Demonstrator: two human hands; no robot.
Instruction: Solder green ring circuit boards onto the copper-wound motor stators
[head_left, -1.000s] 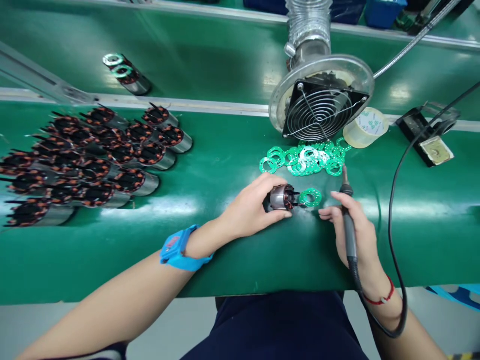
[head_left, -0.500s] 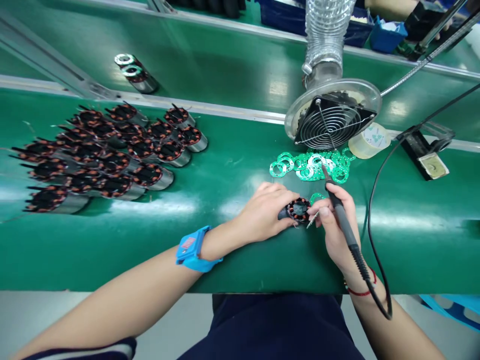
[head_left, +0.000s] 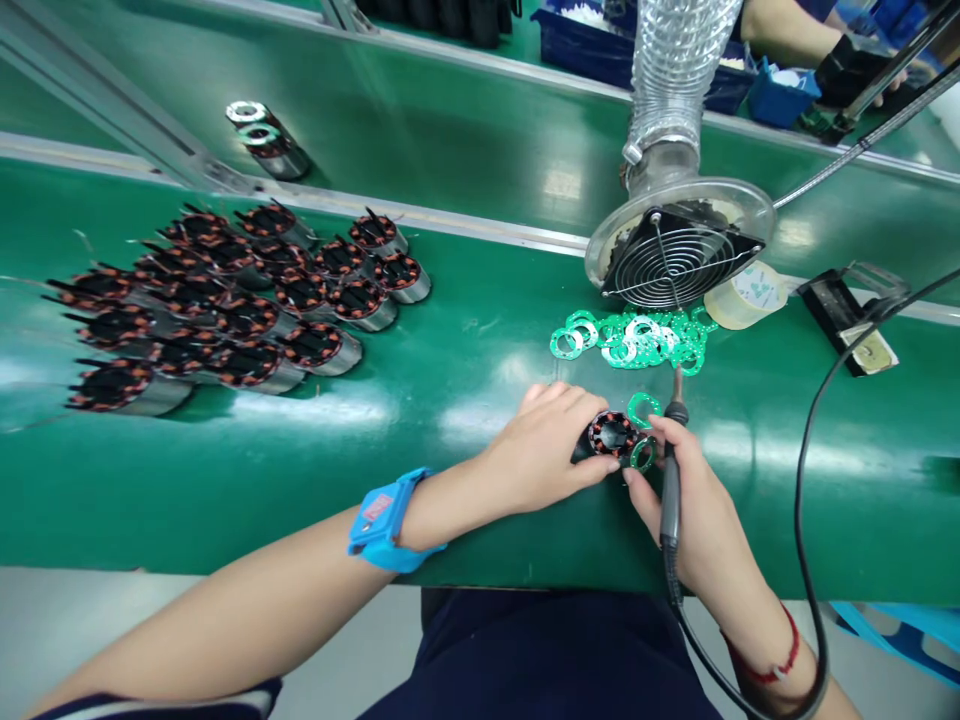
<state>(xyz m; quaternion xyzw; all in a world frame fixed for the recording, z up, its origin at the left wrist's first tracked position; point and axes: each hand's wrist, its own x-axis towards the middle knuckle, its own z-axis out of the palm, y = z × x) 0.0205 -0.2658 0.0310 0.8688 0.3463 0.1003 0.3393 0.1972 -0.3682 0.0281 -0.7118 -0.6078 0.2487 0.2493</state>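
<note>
My left hand is wrapped round a motor stator with copper windings, its wound end facing up. In my right hand is a soldering iron, its tip pointing away from me toward the pile of green ring boards. A single green ring is at the fingertips of my right hand, beside the stator's right edge. Another green ring lies on the bench just behind it.
Many stators stand grouped at the left. Two with rings are on the ledge behind. A fume extractor hangs over the pile, near a tape roll and a sponge holder. A person's arm shows beyond.
My right hand has drawn back and turned, bringing the iron more upright and its tip off the pile. The ring at its fingertips now shows its face. The view has shifted slightly.
</note>
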